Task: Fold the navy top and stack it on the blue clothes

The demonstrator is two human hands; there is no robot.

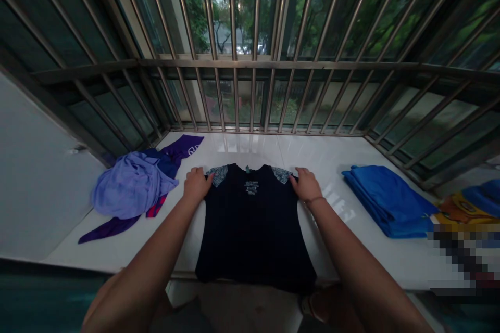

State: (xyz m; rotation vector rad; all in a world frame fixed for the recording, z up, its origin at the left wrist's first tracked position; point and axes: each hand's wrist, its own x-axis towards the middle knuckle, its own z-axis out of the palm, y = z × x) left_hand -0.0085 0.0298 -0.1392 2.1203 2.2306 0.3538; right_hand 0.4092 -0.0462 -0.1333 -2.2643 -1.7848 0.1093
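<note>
Gripping a dark shirt (255, 231) on a white ledge (322, 158), both hands (198, 184) (307, 186) face barred windows (233, 26).

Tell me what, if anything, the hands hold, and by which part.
The dark navy, short-sleeved cloth shirt: left hand grips one grey-patterned sleeve, right hand the other.

Bare white ledge (312, 151) lies between the dark shirt (253, 229) and the metal bars (234, 64), leaving a way across behind it, and another open strip parts the right hand (307, 184) from the folded blue cloth (390, 197). On the left, heaped purple clothes (128, 183) leave only a narrow gap beside the left hand (196, 184), while the bars fence off the ledge's far edge
</note>
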